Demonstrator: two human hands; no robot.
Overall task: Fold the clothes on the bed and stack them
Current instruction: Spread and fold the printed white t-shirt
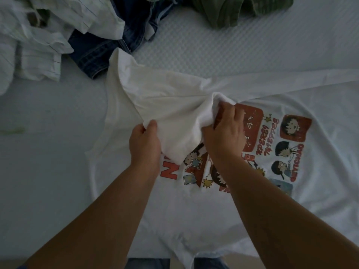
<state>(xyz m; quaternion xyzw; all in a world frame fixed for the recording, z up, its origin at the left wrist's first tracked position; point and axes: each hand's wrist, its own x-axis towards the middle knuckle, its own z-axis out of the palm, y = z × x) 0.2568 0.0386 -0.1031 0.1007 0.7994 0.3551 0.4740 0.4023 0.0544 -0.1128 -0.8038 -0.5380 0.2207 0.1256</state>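
On the bed (48, 171), both hands (144, 144) grip the white T-shirt (213, 210).

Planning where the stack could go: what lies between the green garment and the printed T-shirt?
In the head view, only bare textured mattress lies between the green garment and the printed T-shirt.

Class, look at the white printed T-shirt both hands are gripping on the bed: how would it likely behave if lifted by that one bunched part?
The white cotton T-shirt with cartoon prints would probably flop and drape: it already creases where the left hand and right hand bunch it. It looks light, thin fabric. It seems unlikely to slide, lying flat on the textured bed cover.
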